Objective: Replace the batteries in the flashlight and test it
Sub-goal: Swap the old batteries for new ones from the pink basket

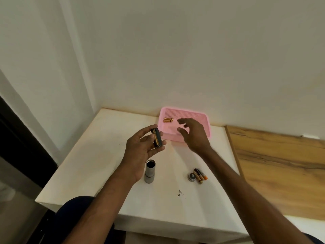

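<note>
Left hand (pixel 143 147): was held above the white table (pixel 91 155), palm turned up, fingers curled around a dark battery holder (pixel 157 138); a gold-coloured cell was seen seated in the holder's side.
Right hand (pixel 193 133): was stretched out over the near edge of the pink tray (pixel 202 118), fingers spread wide and loosely bent, nothing gripped; whether the tray was touched could not be told.
Pink tray: was set at the far edge of the table against the wall; two gold batteries (pixel 168 120) were laid side by side in its far left part.
Flashlight body (pixel 150 171): was stood upright on the table just below the left hand, its open dark end turned upward.
Tail cap (pixel 192 176): was laid on the table to the right, well apart from the flashlight body.
Loose batteries (pixel 200 175): were laid touching the tail cap's right side, orange-tipped ends pointed toward the near right.
Dark specks (pixel 180 192): were scattered on the table nearer the front edge.
</note>
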